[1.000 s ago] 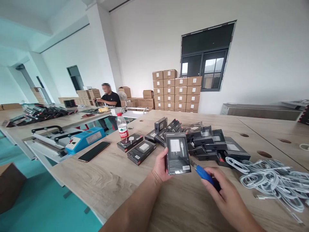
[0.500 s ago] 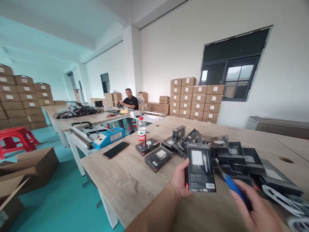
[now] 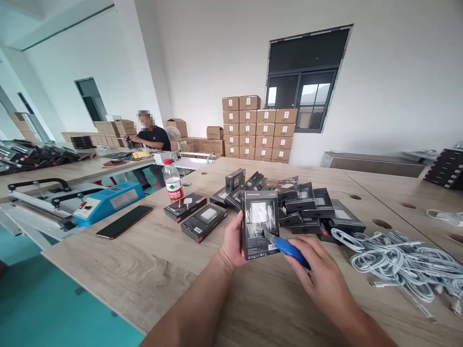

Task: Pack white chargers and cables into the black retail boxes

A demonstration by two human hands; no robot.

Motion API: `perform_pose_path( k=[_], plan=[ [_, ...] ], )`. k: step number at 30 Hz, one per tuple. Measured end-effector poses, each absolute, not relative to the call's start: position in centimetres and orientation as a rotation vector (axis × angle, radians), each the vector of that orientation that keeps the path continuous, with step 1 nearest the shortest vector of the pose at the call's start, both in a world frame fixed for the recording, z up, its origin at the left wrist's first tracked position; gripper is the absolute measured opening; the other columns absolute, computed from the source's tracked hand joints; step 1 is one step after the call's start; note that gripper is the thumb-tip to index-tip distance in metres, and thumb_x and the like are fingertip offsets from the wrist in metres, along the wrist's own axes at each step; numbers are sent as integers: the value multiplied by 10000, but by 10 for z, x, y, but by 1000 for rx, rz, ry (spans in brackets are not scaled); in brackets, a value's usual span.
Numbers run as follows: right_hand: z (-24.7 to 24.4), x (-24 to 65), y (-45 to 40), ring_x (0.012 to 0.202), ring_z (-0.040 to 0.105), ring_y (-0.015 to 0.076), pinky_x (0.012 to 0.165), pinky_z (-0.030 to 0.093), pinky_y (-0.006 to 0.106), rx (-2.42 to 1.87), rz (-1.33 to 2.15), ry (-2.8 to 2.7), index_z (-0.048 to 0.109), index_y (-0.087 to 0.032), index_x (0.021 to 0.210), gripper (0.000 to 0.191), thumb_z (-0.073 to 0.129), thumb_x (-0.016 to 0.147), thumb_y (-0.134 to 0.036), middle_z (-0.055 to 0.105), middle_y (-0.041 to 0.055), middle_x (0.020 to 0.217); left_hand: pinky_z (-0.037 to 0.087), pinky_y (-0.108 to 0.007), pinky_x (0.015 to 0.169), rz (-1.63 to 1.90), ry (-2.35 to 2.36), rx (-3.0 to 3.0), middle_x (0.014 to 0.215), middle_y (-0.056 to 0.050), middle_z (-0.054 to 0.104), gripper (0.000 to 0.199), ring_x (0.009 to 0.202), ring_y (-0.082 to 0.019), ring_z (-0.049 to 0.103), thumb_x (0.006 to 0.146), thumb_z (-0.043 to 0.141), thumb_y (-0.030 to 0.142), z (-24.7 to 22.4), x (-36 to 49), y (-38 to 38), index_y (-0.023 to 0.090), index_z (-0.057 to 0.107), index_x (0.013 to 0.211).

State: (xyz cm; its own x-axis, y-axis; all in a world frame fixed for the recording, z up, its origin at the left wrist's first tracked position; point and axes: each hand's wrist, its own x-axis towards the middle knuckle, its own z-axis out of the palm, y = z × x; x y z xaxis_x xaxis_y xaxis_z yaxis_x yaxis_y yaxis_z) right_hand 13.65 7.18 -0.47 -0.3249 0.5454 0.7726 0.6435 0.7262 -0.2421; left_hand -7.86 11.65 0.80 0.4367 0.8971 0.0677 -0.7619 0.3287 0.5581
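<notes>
Box (image 3: 259, 219) sits in the left hand (image 3: 233, 243), held up over the table (image 3: 155, 260) with its windowed face toward the viewer. That hand pinches the box by its left edge, thumb along the side and the other fingers hidden behind. A white charger (image 3: 259, 212) shows through the window. The right hand (image 3: 320, 265) is closed around a blue cutter (image 3: 291, 251), its blade (image 3: 269, 236) pointing left across the lower right part of the box face; whether the tip touches it, I cannot tell.

Just behind the held box lies a pile of similar boxes (image 3: 307, 207), heaped at various angles. To the right, white cables (image 3: 401, 265) lie coiled in a loose tangle near the pile. To the left, two more boxes (image 3: 204, 221) lie flat side by side, with a red-capped bottle (image 3: 173, 185) upright just behind them and a dark phone (image 3: 125, 221) near the table's left edge.

Beyond that edge stands a blue machine (image 3: 108, 202). Farther back, a person (image 3: 154, 138) in a dark top sits at another table (image 3: 87, 168), near a fan (image 3: 173, 134). Cartons (image 3: 249, 130) are stacked against the wall, partly in front of a window (image 3: 309, 82).
</notes>
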Motion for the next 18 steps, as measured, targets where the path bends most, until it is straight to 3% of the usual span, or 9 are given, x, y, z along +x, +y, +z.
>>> perform_pose_path(
  k=[18],
  plan=[
    [-7, 139, 74, 994, 650, 232, 826, 564, 348, -907, -130, -1970, 615, -241, 1172, 210, 542, 990, -316, 640, 85, 1083, 461, -532, 1025, 1080, 283, 564, 1152, -175, 735, 649, 1090, -371, 682, 866, 571, 567, 4, -82, 118, 91, 607, 1307]
  ],
)
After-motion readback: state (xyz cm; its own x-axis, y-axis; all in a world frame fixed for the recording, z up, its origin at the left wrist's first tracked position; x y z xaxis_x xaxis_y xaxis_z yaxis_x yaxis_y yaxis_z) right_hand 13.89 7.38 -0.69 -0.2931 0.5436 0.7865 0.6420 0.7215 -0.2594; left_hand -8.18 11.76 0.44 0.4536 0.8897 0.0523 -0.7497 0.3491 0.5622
